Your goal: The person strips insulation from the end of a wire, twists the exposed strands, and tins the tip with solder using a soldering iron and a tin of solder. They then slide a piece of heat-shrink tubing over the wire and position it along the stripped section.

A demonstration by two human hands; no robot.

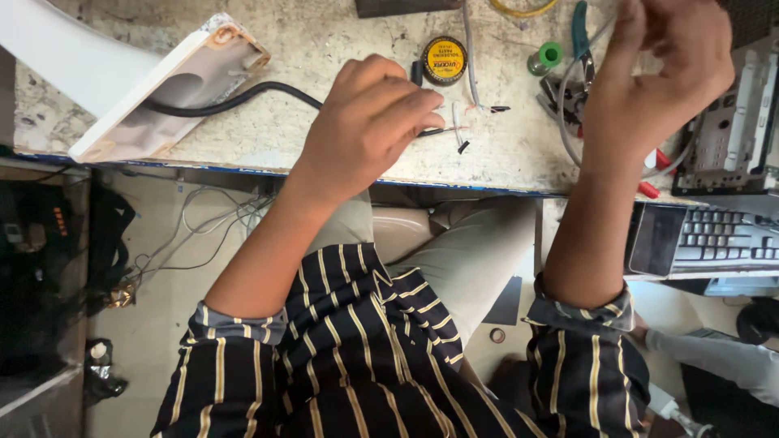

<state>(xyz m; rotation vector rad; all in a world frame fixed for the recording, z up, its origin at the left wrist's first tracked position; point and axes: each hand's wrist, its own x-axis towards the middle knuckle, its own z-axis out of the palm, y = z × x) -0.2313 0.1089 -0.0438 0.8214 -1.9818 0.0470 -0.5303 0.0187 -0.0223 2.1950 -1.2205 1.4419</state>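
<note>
The left hand (369,122) is pinching the stripped end of a thin black wire (442,130) between its fingertips, steadying it just above the worn workbench (324,49), while the right hand (665,73) is raising a grey cable (568,122), its fingers curled around it. A round solder paste tin (444,61), teal-handled pliers (579,40) and a green solder spool (548,57) are lying close behind, crowding the wire ends.

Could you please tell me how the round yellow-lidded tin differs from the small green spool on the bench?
The round tin is wider and flatter than the green spool. The tin shows a yellow lid with a black rim; the spool is green with a pale centre. The tin lies close to the left hand, the spool nearer the right hand. Both rest on the worn benchtop.
</note>
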